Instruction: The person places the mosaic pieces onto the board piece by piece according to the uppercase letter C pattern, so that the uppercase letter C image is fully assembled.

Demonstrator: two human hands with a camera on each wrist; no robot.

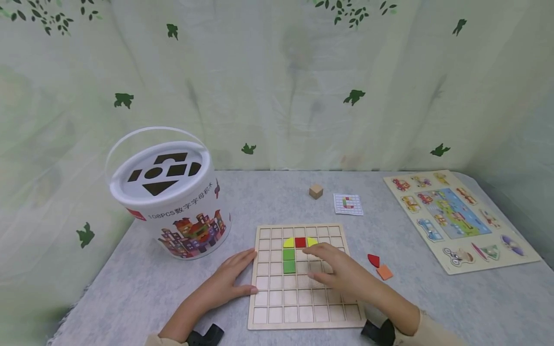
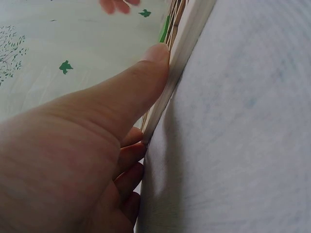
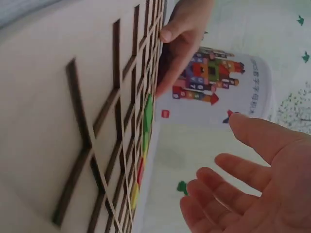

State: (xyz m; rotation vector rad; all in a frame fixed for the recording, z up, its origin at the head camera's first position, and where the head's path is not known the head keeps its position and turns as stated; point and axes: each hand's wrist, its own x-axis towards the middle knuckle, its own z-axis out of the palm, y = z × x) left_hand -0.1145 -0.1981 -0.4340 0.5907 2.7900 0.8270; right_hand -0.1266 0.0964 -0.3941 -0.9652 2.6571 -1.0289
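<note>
The wooden grid board (image 1: 303,276) is laid flat on the grey-covered table (image 1: 130,283), just right of the white block bucket (image 1: 173,202). On the board, five coloured pieces are seated: two yellow quarter-rounds (image 1: 288,242) flanking a red square (image 1: 300,242) in one row, and two green squares (image 1: 289,260) stacked below the left yellow one. Judged against the small pattern card (image 1: 348,204) beyond the board's far edge, the figure seems only partly built; a red piece (image 1: 373,260) and an orange piece (image 1: 384,272) are left loose just right of the board, and a plain wooden cube (image 1: 316,191) sits beyond it.

The board's left edge is touched by the left hand (image 1: 231,278), fingers straight and together. The right hand (image 1: 337,271) is held over the board's middle, fingers relaxed and slightly spread, nothing pinched.

The thumb (image 2: 153,65) pressed against the board's rim is shown only by the left wrist view; the empty right palm (image 3: 262,194) is confirmed only by the right wrist view. A vehicle puzzle (image 1: 454,216), well right of the board, is seen from the head alone.
</note>
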